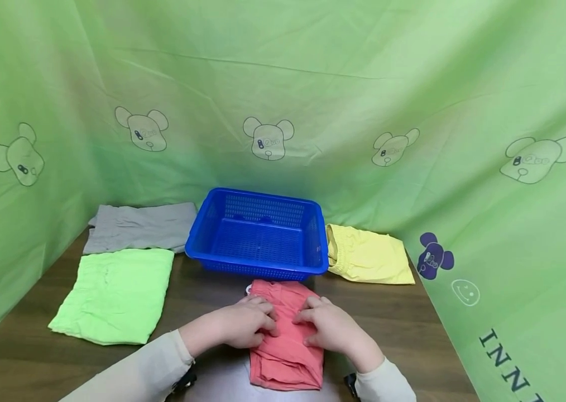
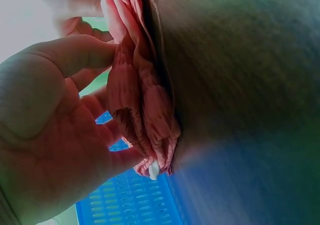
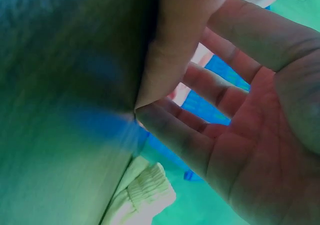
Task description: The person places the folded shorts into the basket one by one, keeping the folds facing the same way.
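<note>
Coral-red folded shorts (image 1: pixel 288 363) lie on the table in front of the blue basket. My left hand (image 1: pixel 248 322) rests on their left side, fingers slightly bent. In the left wrist view, the thumb and fingers of that hand (image 2: pixel 50 130) touch the edge of the shorts (image 2: pixel 135 80) near the gathered waistband, where a white drawstring end (image 2: pixel 154 170) sticks out. On the opposite side, my right hand (image 1: pixel 335 329) rests with its fingertips on the cloth. The right wrist view shows its fingers (image 3: pixel 185 140) spread and fairly straight against the folded edge.
Behind the shorts stands a blue plastic basket (image 1: pixel 327 262). Folded grey cloth (image 1: pixel 137 229) and bright green shorts (image 1: pixel 112 298) lie to the left, yellow shorts (image 1: pixel 373 255) to the right. A green printed curtain (image 1: pixel 283 72) surrounds the brown table (image 1: pixel 403 329).
</note>
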Motion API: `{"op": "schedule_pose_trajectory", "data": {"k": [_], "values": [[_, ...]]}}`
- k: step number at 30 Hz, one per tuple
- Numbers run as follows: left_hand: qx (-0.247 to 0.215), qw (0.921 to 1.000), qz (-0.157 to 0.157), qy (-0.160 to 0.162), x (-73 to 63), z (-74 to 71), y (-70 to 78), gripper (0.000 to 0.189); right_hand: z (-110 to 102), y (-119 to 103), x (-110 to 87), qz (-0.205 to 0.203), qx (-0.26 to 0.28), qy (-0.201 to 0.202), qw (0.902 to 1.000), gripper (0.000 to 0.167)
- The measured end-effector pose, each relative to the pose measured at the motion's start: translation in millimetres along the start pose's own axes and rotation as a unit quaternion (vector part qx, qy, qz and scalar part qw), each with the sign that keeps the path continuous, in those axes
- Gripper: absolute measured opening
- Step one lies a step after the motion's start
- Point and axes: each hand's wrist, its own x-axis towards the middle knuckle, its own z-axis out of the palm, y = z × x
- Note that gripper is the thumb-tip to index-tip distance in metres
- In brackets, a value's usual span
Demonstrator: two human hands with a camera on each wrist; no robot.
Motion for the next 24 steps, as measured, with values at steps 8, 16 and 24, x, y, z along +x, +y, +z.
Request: {"op": "schedule_pose_trajectory", "data": {"k": [8,16,24], "values": [[-0.016,0.9998,-0.006,0.009,-8.8,4.1,-10.9,0.031,4,-5,6.2,-0.002,-0.012,0.002,0.9999,0.04],[-0.039,0.999,-0.019,0.009,-16.7,4.9,-14.7,0.028,7,-9,10.5,-0.006,-0.019,0.001,0.9998,0.041],[-0.049,0.9981,-0.038,0.002,-22.9,1.4,-13.4,0.027,12,-8,11.8,-0.018,-0.02,-0.004,0.9996,0.044]]}}
